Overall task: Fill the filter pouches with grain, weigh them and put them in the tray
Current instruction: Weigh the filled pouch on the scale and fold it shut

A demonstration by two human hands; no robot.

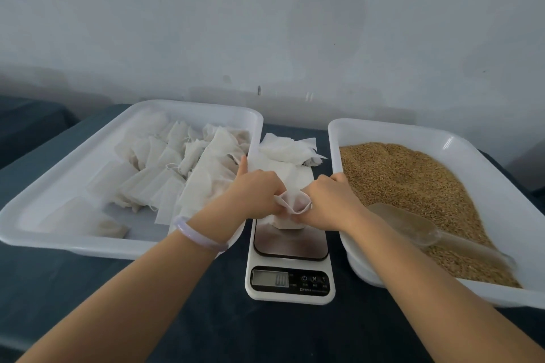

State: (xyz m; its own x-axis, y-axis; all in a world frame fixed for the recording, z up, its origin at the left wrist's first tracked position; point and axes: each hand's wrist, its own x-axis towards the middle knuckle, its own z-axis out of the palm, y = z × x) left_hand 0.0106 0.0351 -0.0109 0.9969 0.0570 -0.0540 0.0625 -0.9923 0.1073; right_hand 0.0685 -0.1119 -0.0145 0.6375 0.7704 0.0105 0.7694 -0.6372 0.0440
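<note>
**Pinching one filter pouch above the scale with both grips**

Both grips meet at the middle of the counter (pixel 177 303), over the steel platform of the white scale (pixel 290 247). The left grip (pixel 256 191) has its fingers curled round the crumpled top of a white filter pouch (pixel 295 205), with the thumb sticking up. The right grip (pixel 330 200) pinches the same top from the other side, so both are narrow and closed on the fabric. The pouch's lower part hangs down to the platform; whether it rests there I cannot tell. The display appears to read zero.

A pale bracelet (pixel 200 234) circles the left wrist. To the left sits a white tray (pixel 191 106) with many white pouches lying loosely in it. Behind the scale, between the two trays, lies a small heap of flat pouches (pixel 287 147). To the right, a second white tray (pixel 383 127) holds brown grain (pixel 413 180), piled mostly toward its far and right side. A clear scoop (pixel 413 224) lies on the grain, its bowl toward the right wrist.
</note>
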